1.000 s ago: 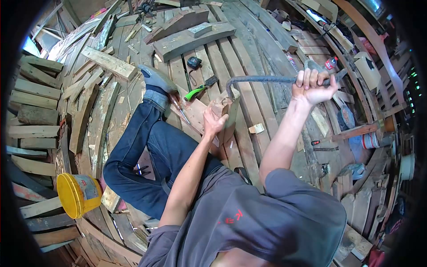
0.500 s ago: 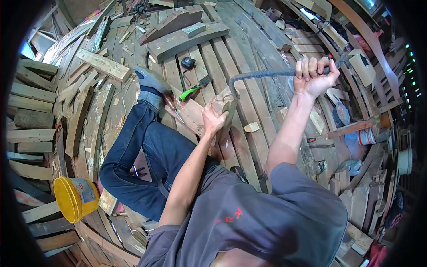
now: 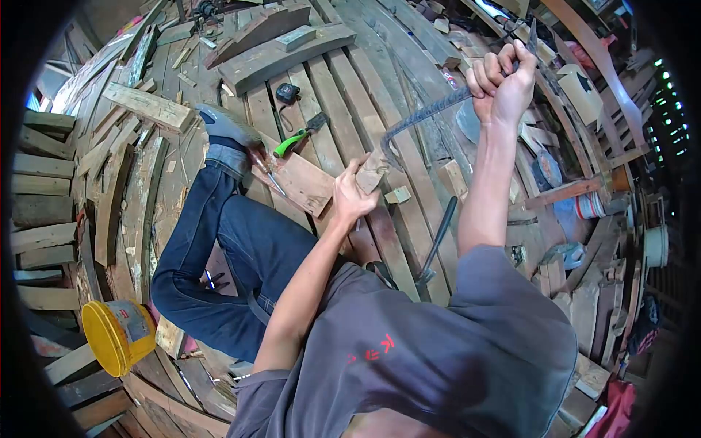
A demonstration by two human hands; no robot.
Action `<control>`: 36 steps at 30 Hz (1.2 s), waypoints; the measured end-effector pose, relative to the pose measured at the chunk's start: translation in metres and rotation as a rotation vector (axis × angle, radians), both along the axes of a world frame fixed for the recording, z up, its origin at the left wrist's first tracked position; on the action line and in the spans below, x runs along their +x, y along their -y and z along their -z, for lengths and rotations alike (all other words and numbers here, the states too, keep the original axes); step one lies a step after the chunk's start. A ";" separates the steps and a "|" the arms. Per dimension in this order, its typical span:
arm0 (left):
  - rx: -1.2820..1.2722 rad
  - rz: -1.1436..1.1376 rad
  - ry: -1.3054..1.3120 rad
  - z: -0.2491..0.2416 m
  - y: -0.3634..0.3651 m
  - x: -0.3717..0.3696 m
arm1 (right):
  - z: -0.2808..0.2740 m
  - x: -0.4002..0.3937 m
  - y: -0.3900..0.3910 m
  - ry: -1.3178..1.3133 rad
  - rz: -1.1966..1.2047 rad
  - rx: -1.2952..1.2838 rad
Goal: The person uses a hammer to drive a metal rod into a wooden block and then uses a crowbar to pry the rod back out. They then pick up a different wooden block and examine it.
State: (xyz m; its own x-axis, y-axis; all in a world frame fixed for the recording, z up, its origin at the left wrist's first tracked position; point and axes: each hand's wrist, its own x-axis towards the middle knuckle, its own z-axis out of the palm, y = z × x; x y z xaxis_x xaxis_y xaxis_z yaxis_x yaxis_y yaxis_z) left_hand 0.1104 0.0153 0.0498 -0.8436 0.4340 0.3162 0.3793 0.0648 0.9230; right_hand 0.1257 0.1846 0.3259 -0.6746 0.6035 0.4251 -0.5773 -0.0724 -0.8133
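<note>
The plank floor [image 3: 409, 241] fills most of the view, its outer parts lost in the black rim of the round picture. The person's grey shirt [image 3: 438, 343] covers its lower middle, the red lettering too small to read with certainty. Left of it is a bent leg in blue jeans [image 3: 212, 241]; a grey shoe [image 3: 225, 125] shows at its end. A thick timber [image 3: 288, 60] lies beyond, carrying smaller wood pieces. The yellow bucket [image 3: 117, 337] stands at the left, its contents hard to make out.

The dark curved metal bar [image 3: 431, 111] runs from the right hand [image 3: 504, 77], closed tightly around it, to a hooked end just beside the wooden block [image 3: 372, 171]. Whether hook and block touch cannot be told. The left hand [image 3: 354, 196] grips the block, hiding its near part.

A dark-handled tool [image 3: 440, 237] lies between the right forearm and the shirt, its head hard to identify. The green-handled tool [image 3: 298, 137] lies near the shoe, with the black tape measure [image 3: 287, 93] beyond it. A small offcut [image 3: 398, 195] sits near the left hand.
</note>
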 end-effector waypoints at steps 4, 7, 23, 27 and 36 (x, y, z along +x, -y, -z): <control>0.159 -0.036 -0.115 0.008 -0.001 0.003 | -0.001 0.001 0.006 0.027 -0.089 0.046; 0.219 -0.016 -0.238 0.006 0.004 0.003 | -0.002 -0.002 0.009 0.042 -0.051 0.040; 0.070 -0.144 -0.286 0.024 -0.018 0.005 | -0.006 -0.051 0.016 0.130 0.095 0.085; 0.105 -0.168 -0.321 0.024 -0.019 0.004 | -0.005 -0.061 0.022 0.139 0.059 0.114; 0.067 -0.173 -0.308 0.024 -0.021 0.004 | -0.005 -0.079 0.029 0.156 0.034 0.159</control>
State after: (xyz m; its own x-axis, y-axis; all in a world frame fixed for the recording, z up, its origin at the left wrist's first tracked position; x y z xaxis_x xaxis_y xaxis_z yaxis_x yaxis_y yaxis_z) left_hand 0.1141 0.0361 0.0254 -0.7633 0.2624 0.5904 0.6294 0.0959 0.7711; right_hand 0.0466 0.1553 0.3307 -0.7202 0.5606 0.4088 -0.4432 0.0816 -0.8927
